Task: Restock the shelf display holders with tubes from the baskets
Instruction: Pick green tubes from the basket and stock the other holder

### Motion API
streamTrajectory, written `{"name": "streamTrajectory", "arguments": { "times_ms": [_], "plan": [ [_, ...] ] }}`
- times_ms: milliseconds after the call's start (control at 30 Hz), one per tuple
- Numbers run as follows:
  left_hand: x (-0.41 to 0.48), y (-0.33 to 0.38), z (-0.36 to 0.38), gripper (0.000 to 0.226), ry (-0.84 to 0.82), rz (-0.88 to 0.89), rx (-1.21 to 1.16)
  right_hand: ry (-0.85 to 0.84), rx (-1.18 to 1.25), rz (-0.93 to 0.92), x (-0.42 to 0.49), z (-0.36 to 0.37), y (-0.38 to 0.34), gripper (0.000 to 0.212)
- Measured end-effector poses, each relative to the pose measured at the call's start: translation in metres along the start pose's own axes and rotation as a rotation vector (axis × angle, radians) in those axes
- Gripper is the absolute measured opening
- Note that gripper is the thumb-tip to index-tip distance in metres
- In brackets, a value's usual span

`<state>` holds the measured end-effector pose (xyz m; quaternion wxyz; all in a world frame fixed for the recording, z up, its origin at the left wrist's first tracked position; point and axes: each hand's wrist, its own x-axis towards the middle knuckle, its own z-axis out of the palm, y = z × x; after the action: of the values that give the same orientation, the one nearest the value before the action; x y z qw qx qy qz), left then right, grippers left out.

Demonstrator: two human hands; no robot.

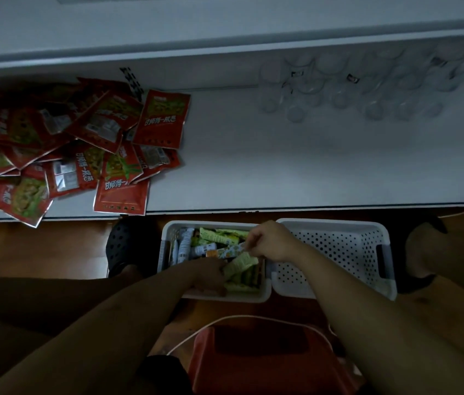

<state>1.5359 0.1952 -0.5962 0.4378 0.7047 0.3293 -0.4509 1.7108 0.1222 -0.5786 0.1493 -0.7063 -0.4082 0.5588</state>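
Plastic tubes [219, 238], green, white and orange, are lying heaped in the left white basket [165, 260] on the floor [54, 252], just under the shelf [282, 172] edge. They are looking light and a little soft, with smooth, slippery skin, so I judge it is better to take one at mid-body, not at the flat end. The right hand [270, 242] is reaching down with bent wrist, its fingers pinching an orange-patterned tube [226, 252]. The left hand [211, 276] is lying low among the green tubes [240, 265]; it is too dark to tell if its fingers are gripping anything. The clear display holders [339, 89] are standing at the back of the shelf, well apart.
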Motion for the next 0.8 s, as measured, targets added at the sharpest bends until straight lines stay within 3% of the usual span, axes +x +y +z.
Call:
{"name": "streamTrajectory", "arguments": {
  "times_ms": [133, 267, 400, 500, 633, 800],
  "plan": [
    [0.001, 0.005, 0.002, 0.051, 0.114, 0.056, -0.07, 0.047, 0.187, 0.109, -0.005, 0.0, 0.006, 0.024],
    [-0.004, 0.008, -0.006, 0.05, 0.223, 0.0, -0.146, 0.079, 0.468, 0.194, -0.001, 0.0, 0.005, 0.045],
    [-0.013, 0.008, -0.021, 0.022, 0.354, 0.053, -0.262, 0.109, 0.612, 0.154, 0.003, -0.007, 0.004, 0.022],
    [-0.021, 0.005, -0.032, 0.022, 0.412, 0.08, -0.378, 0.184, 0.608, 0.131, 0.008, -0.007, -0.003, 0.023],
    [-0.034, 0.002, -0.037, 0.008, 0.475, 0.086, -0.732, 0.229, 0.462, 0.092, 0.015, 0.003, -0.01, 0.03],
    [-0.041, -0.013, -0.035, 0.016, 0.493, 0.058, -0.734, 0.137, 0.123, 0.058, 0.015, 0.017, -0.011, 0.008]
  ]
}}
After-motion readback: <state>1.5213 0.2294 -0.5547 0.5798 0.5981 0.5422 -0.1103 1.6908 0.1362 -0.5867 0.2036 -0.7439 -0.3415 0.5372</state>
